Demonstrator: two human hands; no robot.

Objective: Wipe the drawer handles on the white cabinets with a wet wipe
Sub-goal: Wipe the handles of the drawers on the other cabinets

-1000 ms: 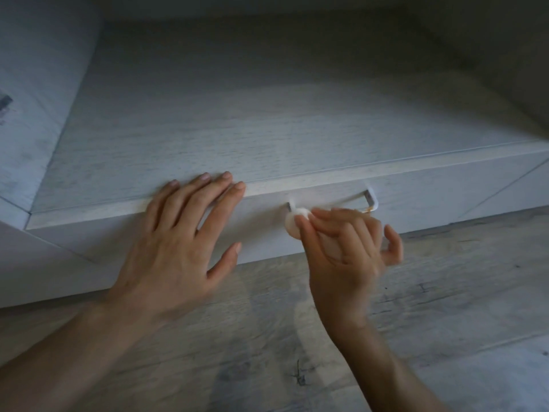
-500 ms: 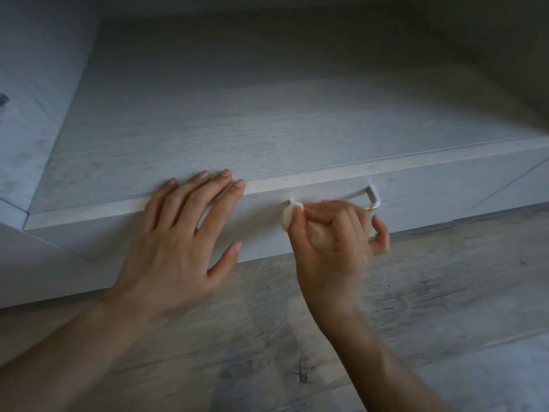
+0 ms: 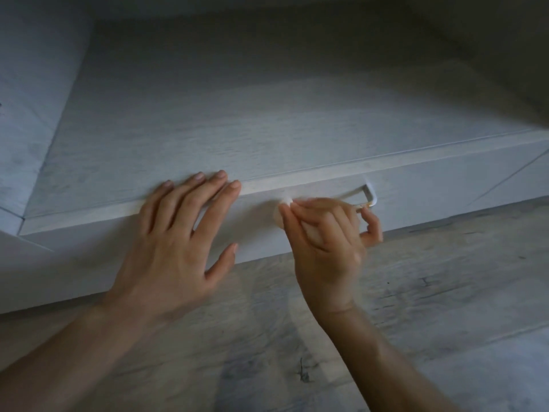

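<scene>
A low white cabinet (image 3: 267, 120) has a drawer front (image 3: 430, 185) with a metal bar handle (image 3: 370, 196). My right hand (image 3: 326, 248) pinches a folded white wet wipe (image 3: 283, 203) and holds it against the left end of the handle; the fingers hide most of the bar, so only its right end shows. My left hand (image 3: 175, 245) lies flat with straight fingers on the cabinet's front edge, to the left of the handle.
A grey wood-look floor (image 3: 416, 322) lies below the drawer. A second white cabinet side (image 3: 29, 114) stands at the left. A dark wall closes the right back corner. The light is dim.
My right hand has slid the wipe a little left along the handle, and its fingers curled tighter. My left hand has stayed in place.
</scene>
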